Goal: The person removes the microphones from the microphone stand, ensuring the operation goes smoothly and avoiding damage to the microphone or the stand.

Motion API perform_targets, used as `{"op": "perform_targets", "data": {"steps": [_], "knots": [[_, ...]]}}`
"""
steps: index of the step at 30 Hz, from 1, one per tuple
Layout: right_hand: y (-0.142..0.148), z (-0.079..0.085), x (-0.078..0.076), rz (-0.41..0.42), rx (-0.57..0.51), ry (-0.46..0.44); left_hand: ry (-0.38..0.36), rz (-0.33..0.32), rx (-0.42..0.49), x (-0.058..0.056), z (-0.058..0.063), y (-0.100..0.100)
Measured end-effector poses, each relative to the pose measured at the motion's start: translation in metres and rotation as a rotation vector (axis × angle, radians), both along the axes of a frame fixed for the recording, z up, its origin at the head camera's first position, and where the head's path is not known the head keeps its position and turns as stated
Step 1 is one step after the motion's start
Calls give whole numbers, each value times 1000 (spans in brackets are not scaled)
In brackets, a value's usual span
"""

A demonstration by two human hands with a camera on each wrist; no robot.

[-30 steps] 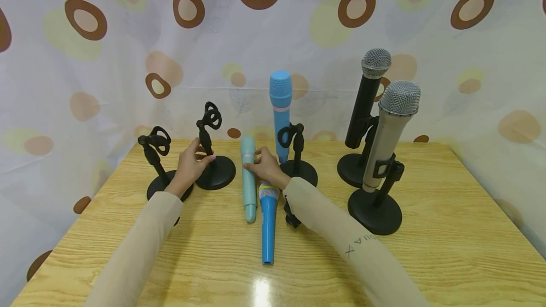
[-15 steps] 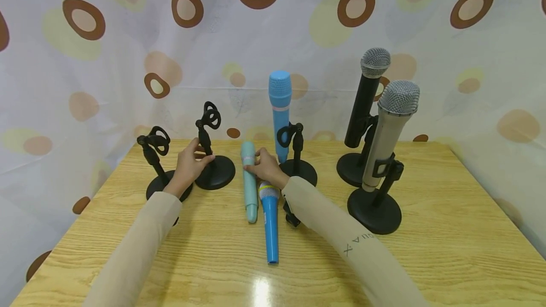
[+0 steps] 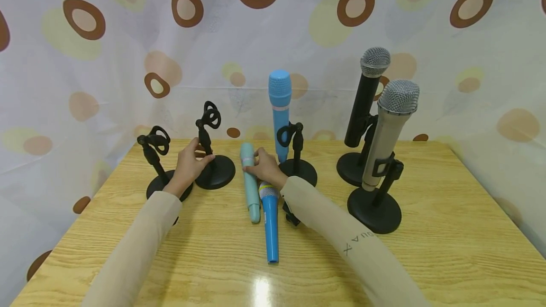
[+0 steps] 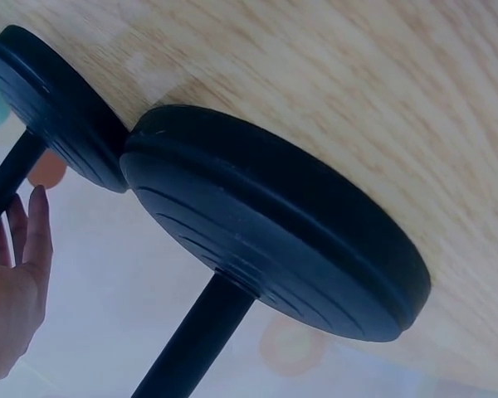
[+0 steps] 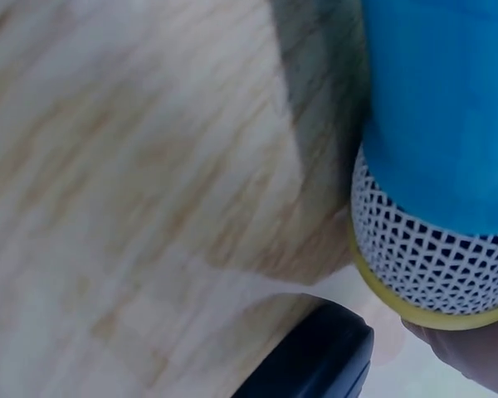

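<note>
While stretched in from the near edge of the table (image 3: pixel 460 231), left hand (image 3: pixel 190 164): curled narrowly round the post of the rear-left stand (image 3: pixel 204 138), between clip and base, with thumb on the right side.
Left arm: slanted toward the far left corner in a beige sleeve (image 3: pixel 147 238), passing close by the near-left stand (image 3: pixel 158 167).
Right hand: turned inward, back uppermost, pinching the mint microphone (image 3: pixel 251 188) near its head end, with thumb on top and one finger along its right side; remaining fingers hidden.
Right arm: angled in from the near edge, right of the middle, in a beige sleeve with dark marks.
Mint microphone: mid-surface, head toward the far edge, tail toward the near edge; impossible to tell whether flat or slightly raised.
Blue microphone (image 3: pixel 271 231): lying just right of the mint one, mesh head beside the right wrist, tail toward the near edge.
Light-blue microphone (image 3: pixel 280 103): upright near the far edge, behind the clip of the middle stand (image 3: pixel 297 148); hard to tell whether seated in it.
Black microphone (image 3: pixel 363 105) and cream microphone (image 3: pixel 385 141): clipped to stands toward the right edge, tilted, heads up.
</note>
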State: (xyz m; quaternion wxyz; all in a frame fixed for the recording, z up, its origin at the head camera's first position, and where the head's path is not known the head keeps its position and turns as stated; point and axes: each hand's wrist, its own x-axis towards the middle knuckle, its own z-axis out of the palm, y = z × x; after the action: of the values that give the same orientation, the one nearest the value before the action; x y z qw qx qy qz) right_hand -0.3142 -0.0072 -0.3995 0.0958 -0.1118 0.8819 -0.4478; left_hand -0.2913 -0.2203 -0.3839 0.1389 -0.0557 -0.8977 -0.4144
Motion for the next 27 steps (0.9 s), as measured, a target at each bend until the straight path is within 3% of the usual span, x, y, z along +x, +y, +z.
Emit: {"op": "perform_targets", "data": {"steps": [16,27], "knots": [[1,7,3,27,74,59,7,-6,6,6,14,1],[4,14,5,57,10,136,64,0,18,12,23,1]]}}
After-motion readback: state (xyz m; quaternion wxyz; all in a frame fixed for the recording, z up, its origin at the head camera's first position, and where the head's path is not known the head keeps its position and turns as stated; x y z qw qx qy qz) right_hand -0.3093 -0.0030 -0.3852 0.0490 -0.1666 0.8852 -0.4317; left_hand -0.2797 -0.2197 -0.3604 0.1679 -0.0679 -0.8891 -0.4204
